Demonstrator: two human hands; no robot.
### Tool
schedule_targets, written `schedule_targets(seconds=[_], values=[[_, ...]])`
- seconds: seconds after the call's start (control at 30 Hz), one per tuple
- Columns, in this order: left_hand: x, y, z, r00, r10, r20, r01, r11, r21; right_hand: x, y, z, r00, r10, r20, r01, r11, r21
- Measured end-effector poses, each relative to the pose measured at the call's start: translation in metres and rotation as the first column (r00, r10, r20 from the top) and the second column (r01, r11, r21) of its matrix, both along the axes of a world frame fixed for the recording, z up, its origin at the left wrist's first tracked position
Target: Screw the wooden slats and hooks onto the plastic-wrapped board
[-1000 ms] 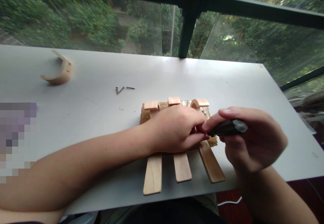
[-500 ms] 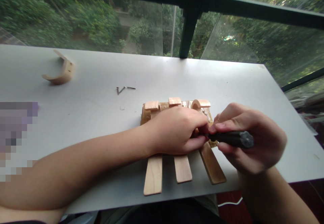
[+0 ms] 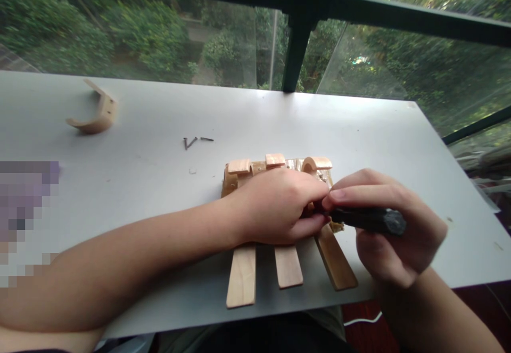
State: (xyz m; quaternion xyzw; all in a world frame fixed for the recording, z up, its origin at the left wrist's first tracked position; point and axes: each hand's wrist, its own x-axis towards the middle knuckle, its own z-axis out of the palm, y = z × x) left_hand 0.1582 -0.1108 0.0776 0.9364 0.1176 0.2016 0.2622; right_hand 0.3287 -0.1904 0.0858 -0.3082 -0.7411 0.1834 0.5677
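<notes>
A wooden assembly (image 3: 285, 264) of three curved slats fixed to a cross block lies near the front edge of the white table (image 3: 247, 124). My left hand (image 3: 279, 206) lies on top of its middle, fingers curled down, holding it in place and hiding the block. My right hand (image 3: 393, 230) is closed round a black-handled screwdriver (image 3: 369, 220), whose tip points left into the assembly beside my left fingers. The tip itself is hidden between the two hands.
A loose curved wooden slat (image 3: 95, 114) rests at the far left of the table. A few dark screws (image 3: 195, 140) lie behind the assembly. A large window with a dark frame (image 3: 297, 33) runs along the table's far edge. A blurred patch covers the left.
My right hand has turned round the screwdriver handle, which has dropped a little and swung rightward. My left hand and the wooden assembly have stayed put.
</notes>
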Motion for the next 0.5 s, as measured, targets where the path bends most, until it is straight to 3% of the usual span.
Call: schedule_targets(seconds=[0.5], values=[[-0.0001,-0.0010,0.0025,1.000,0.010,-0.022,-0.011,1.000,-0.018,0.0024,0.0050,0.0007,0.999,-0.029,0.034,0.028,0.999,0.036]])
